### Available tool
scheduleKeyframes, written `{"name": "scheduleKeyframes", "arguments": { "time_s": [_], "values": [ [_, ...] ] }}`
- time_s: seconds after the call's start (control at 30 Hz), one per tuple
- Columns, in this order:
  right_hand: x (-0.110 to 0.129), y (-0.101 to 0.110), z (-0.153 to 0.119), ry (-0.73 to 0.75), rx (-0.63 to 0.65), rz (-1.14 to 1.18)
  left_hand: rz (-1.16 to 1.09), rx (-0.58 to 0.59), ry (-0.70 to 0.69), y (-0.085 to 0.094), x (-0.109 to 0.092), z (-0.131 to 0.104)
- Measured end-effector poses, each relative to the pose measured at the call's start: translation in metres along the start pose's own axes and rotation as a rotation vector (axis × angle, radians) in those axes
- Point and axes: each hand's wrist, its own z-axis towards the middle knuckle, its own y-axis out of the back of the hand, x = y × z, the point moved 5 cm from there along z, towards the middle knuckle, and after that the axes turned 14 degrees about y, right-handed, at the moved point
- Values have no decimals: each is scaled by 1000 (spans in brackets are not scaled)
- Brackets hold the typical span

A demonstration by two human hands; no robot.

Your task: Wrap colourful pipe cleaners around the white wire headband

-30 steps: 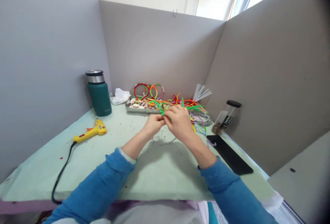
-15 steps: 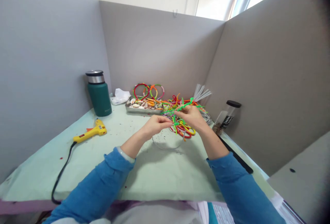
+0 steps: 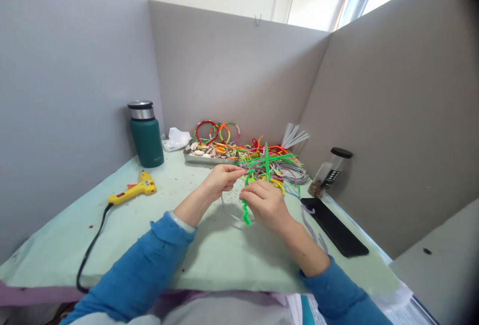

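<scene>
A curly green pipe cleaner [image 3: 245,212] hangs below the fingers of my right hand [image 3: 265,204], which is closed on it. My left hand [image 3: 223,180] pinches at the green strand's upper part, just left of my right hand. Between and below the hands, a thin pale ring [image 3: 229,210] curves over the table, partly hidden. Behind my hands lies a tangled pile of coloured pipe cleaners [image 3: 286,158], with a straight green one [image 3: 267,163] standing up near my right hand.
A metal tray [image 3: 209,161] of shells and several coloured rings [image 3: 206,132] stand at the back. On the left are a green bottle [image 3: 145,140] and a yellow glue gun [image 3: 132,190]. A black phone-like slab [image 3: 335,228] and a clear jar [image 3: 329,173] are right.
My right hand has moved down and toward me, bringing the curly green end below the fingers. My left hand has shifted slightly up. The black slab shows more fully.
</scene>
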Motion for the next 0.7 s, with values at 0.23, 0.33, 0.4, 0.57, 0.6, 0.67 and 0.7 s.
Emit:
{"name": "scheduleKeyframes", "arguments": {
  "time_s": [0.23,0.33,0.4,0.57,0.6,0.67,0.7],
  "values": [
    [-6,-2,-5,-17,36,-83,-2,102,-9,-2,-3,-4],
    [2,-7,1,28,70,-128,20,127,2,-6,-3,-6],
    [6,-12,4,51,95,-162,49,158,6,-8,-3,-8],
    [-8,-19,2,-9,182,-255,103,153,13,-8,-1,-7],
    [-11,-18,0,-5,198,-241,97,137,0,-7,-2,-6],
    [-12,-13,-2,55,203,-154,81,96,-32,-4,-4,-5],
    [-11,-9,-3,95,186,-96,78,74,-46,-2,-5,-5]
  ]
}}
